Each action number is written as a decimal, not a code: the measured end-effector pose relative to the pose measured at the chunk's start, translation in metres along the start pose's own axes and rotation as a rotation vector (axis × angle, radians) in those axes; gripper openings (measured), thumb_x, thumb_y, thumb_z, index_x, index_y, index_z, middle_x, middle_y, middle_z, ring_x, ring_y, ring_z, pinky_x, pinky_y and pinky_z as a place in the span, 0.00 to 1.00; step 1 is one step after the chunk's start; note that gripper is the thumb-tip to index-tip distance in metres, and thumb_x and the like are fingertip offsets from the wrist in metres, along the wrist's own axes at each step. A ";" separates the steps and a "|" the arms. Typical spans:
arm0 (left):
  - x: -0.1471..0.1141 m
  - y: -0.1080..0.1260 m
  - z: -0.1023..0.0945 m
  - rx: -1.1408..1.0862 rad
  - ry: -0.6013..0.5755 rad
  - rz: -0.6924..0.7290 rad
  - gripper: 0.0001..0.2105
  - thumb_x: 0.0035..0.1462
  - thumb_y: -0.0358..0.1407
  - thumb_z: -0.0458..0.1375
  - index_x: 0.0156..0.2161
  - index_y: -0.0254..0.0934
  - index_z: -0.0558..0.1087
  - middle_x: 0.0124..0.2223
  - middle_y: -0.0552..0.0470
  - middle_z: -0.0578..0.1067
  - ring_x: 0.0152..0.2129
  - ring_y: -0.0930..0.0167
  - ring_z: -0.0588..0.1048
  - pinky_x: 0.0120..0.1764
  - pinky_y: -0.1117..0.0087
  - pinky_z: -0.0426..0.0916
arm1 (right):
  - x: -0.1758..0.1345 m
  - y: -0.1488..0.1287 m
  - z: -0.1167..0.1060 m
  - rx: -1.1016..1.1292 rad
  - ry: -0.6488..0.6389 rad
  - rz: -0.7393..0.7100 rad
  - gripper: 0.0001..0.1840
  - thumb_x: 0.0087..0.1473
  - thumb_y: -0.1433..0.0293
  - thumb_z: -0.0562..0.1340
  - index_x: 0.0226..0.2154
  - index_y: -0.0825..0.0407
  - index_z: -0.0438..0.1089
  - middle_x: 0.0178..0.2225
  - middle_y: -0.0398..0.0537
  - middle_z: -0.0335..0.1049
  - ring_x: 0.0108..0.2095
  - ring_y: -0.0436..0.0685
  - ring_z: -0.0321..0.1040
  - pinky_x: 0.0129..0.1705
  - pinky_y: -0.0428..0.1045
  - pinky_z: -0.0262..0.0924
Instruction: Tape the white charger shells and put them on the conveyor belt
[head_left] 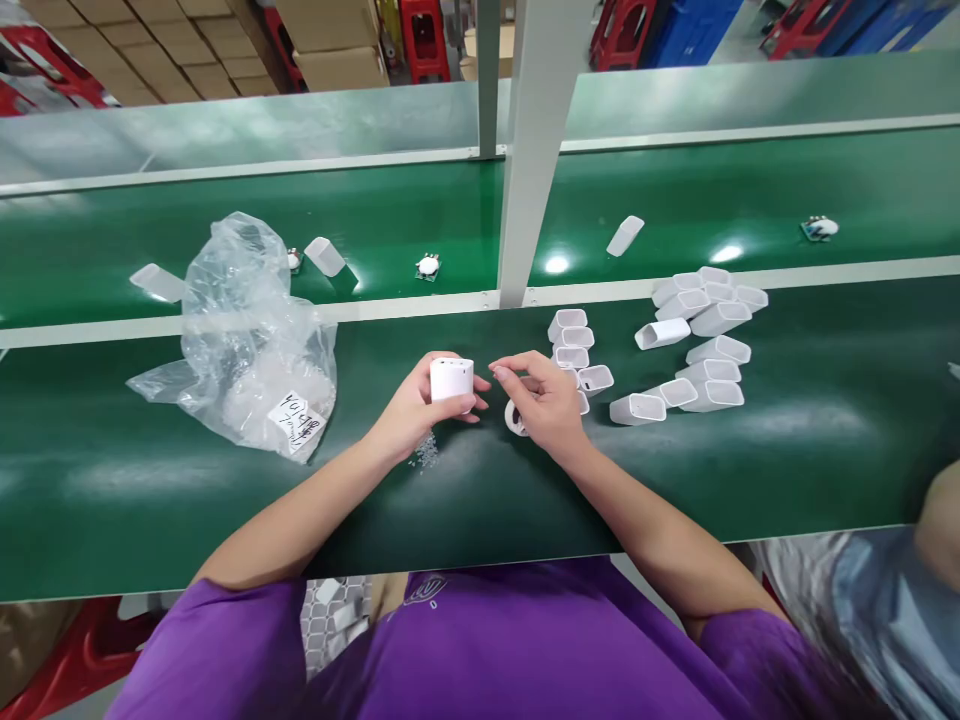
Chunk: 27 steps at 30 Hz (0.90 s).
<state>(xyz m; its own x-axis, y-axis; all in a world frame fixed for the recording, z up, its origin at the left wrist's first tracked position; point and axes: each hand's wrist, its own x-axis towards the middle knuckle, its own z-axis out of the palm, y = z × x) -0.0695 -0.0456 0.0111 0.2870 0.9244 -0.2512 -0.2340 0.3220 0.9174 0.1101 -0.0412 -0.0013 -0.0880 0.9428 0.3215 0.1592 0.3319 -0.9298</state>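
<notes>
My left hand (407, 412) is wrapped round a white plastic housing (451, 378) with small holes in its upper end. To its right, my right hand (551, 408) has thumb and forefinger pinched together; whatever is between the fingertips is too small to make out. Partly covered by that hand, a white ring-shaped part (515, 418) lies on the green work surface (480, 510). Below my left hand is a scatter of tiny clear pieces (426, 453). Several open white housings (571, 336) stand just beyond my right hand.
A clear plastic bag (259, 350) with a handwritten label lies at left. More white housings (712, 385) are grouped at right. A pale upright post (536, 150) rises behind my hands. Small circuit boards (428, 266) sit on the green belt (390, 215). Another person's arm (941, 520) shows at right.
</notes>
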 end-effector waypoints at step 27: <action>-0.016 -0.014 0.009 0.413 0.012 0.386 0.26 0.43 0.37 0.73 0.45 0.43 0.66 0.44 0.51 0.78 0.39 0.68 0.78 0.37 0.70 0.73 | -0.015 -0.010 0.001 -0.300 0.130 -0.484 0.07 0.63 0.75 0.61 0.39 0.52 0.75 0.34 0.45 0.76 0.32 0.49 0.73 0.32 0.44 0.70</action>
<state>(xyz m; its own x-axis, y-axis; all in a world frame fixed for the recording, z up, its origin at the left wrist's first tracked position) -0.0621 -0.0671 0.0053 0.2417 0.9622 0.1256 0.0638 -0.1449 0.9874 0.1089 -0.0589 0.0028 -0.1018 0.6715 0.7340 0.4043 0.7021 -0.5862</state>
